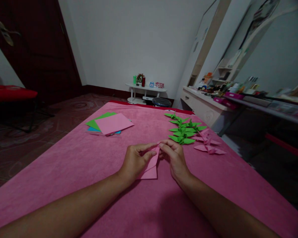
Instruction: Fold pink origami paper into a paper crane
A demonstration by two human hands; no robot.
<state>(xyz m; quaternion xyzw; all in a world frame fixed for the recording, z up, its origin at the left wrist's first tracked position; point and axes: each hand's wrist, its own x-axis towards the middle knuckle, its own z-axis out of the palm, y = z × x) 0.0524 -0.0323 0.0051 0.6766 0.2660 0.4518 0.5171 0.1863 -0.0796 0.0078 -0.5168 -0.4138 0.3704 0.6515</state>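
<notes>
A partly folded pink paper [150,168] lies on the pink cloth [89,172] in front of me. My left hand [136,160] pinches its upper edge with thumb and fingers closed. My right hand [175,157] pinches the same top corner from the right side. The two hands meet at the paper's tip. Part of the paper is hidden under my left palm.
A stack of coloured sheets [109,125], pink on top of green and blue, lies at the back left. Several green folded cranes [182,130] and pink folded cranes [208,145] lie to the right. A dresser [203,105] stands beyond the right edge, a small white table [145,91] at the wall.
</notes>
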